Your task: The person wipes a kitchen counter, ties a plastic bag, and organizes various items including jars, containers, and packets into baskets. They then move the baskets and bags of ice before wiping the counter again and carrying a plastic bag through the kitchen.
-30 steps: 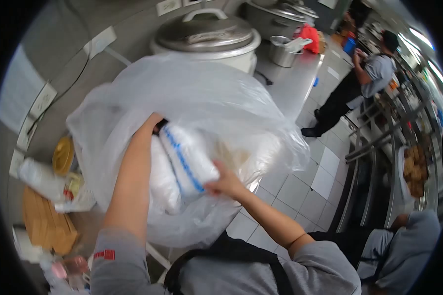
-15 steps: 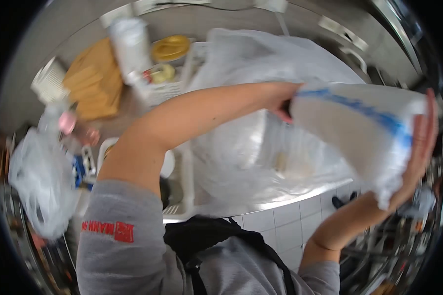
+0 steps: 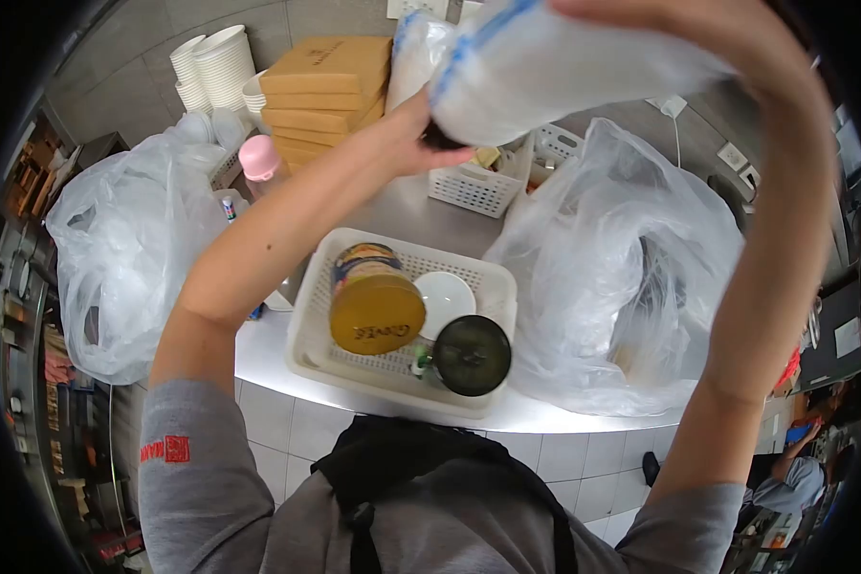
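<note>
A white plastic package with blue print (image 3: pixel 545 77) is held up over the back of the counter. My left hand (image 3: pixel 421 139) grips its lower left end, fingers partly hidden beneath it. Across its upper right part lies my right hand (image 3: pixel 660 19), partly cut off by the frame's top edge, its fingers curved over the package. Under the package stands a small white basket (image 3: pixel 478 189) with small items in it. A large clear plastic bag (image 3: pixel 593 249) lies open on the right of the counter.
A white tray (image 3: pixel 306 335) holds a yellow-lidded can (image 3: pixel 378 314), a white bowl (image 3: pixel 447 301) and a dark round lid (image 3: pixel 472 356). Brown boxes (image 3: pixel 325 72), stacked paper cups (image 3: pixel 225 72), a pink-capped bottle (image 3: pixel 260 158) and a plastic bag (image 3: pixel 134 258) stand left. Another person (image 3: pixel 789 483) is far right.
Both hands have moved left and up with the package, from over the large clear bag to the back of the counter. The view has turned left, showing the whole tray.
</note>
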Demonstrator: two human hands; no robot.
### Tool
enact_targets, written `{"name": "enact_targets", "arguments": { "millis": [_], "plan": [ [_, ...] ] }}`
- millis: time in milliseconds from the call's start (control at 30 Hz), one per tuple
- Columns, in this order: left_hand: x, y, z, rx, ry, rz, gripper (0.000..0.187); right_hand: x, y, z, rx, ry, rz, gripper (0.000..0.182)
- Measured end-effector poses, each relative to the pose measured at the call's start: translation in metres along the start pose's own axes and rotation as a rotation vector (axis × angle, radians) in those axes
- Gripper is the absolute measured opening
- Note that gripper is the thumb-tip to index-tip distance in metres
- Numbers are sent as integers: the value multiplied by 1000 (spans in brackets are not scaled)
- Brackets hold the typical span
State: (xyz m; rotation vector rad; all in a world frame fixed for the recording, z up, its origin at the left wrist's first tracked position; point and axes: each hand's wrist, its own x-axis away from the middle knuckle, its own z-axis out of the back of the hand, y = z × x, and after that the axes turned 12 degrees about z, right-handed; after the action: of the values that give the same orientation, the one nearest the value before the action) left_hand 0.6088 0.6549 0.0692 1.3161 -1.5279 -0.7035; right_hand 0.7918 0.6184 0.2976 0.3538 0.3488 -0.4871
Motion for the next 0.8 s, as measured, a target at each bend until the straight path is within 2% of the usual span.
{"name": "enact_targets", "arguments": {
  "millis": [33,100,200,367,467,600,700,733,800],
  "plan": [
    [3,6,16,199,70,248,42,-18,1,-24,-46,-4,68,104],
    [-13,-11,68,255,74,364,41,-54,3,-73,-143,-19,201,92],
    [-49,-44,129,380,137,462,49,-112,-15,-153,-405,-133,110,61],
    [-87,-79,163,552,243,548,68,-173,-30,-254,-273,-298,37,42],
    [-107,-94,170,534,255,476,73,-191,-40,-288,-266,-337,-101,36],
    [-121,-66,162,629,148,251,72,-205,-40,-307,-310,-277,-185,36],
    [-145,-55,168,575,189,142,71,-216,-19,-332,-351,-130,-35,42],
    [-147,-54,168,552,214,122,71,-219,-10,-341,-325,-100,76,51],
    [-147,-50,162,493,237,94,73,-200,-10,-310,-439,-128,118,54]
  ]
}}
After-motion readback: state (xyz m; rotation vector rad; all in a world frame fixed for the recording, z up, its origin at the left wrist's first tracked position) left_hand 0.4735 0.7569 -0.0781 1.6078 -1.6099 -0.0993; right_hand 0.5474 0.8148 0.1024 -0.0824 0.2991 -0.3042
